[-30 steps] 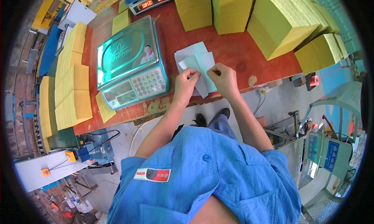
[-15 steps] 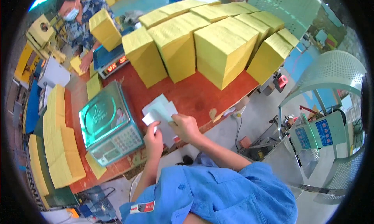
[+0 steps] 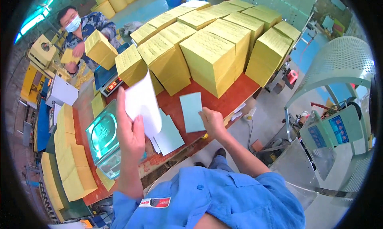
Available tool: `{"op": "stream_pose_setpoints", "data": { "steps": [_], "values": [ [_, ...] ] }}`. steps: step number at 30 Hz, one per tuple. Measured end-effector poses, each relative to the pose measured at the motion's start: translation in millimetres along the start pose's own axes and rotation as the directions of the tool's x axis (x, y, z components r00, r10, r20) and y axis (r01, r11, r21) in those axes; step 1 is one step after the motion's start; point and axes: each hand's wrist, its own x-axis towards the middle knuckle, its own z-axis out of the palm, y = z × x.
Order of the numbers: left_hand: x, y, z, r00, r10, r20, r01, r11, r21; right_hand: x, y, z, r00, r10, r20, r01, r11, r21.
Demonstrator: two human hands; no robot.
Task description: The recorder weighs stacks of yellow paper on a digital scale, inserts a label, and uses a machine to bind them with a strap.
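Raised over the table's left half, my left hand [image 3: 132, 139] grips a white paper sheet [image 3: 144, 103] with rounded corners between thumb and fingers. My right hand [image 3: 212, 122] pinches a pale green card [image 3: 191, 111] by its right edge. The two papers are apart. Between my hands, more pale green sheets [image 3: 170, 135] lie on the table near its front edge, partly covered by the white sheet. A weighing scale [image 3: 102, 133] with a shiny metal pan stands left of my left hand, which hides part of it.
Tall yellow paper stacks [image 3: 209, 55] fill the far side of the red table [image 3: 191, 87]. Further stacks [image 3: 76, 171] line the left edge. Across the table, a masked co-worker [image 3: 89, 25] handles yellow paper beside a second scale [image 3: 107, 79]. A perforated metal machine [image 3: 335, 65] stands right.
My hands have moved apart. The left has risen with the white sheet; the right has moved right with a green card. The co-worker's hand has left the second scale's side and lifted yellow paper.
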Motion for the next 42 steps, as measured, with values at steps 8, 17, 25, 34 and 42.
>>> {"op": "stream_pose_setpoints", "data": {
  "steps": [8, 17, 25, 34, 42],
  "values": [
    [137, 0, 112, 0.98, -0.106, 0.166, 0.197, 0.566, -0.801, 7, 19, -40, 0.987, 0.067, 0.149, -0.1, 0.968, 0.229],
    [163, -86, 193, 0.954, -0.296, -0.047, 0.299, 0.942, 0.149, 10, 57, -73, 0.947, 0.223, 0.231, -0.274, 0.937, 0.216],
    [175, -92, 203, 0.862, -0.422, -0.282, 0.323, 0.884, -0.337, 21, 70, -74, 0.96, 0.108, 0.258, -0.179, 0.946, 0.271],
    [165, -92, 210, 0.901, -0.348, -0.26, 0.363, 0.932, 0.009, 27, 73, -81, 0.897, 0.21, 0.389, -0.326, 0.909, 0.26],
    [161, -83, 209, 0.943, -0.221, -0.247, 0.293, 0.904, 0.311, 27, 76, -78, 0.936, 0.128, 0.326, -0.226, 0.933, 0.281]
  ]
}}
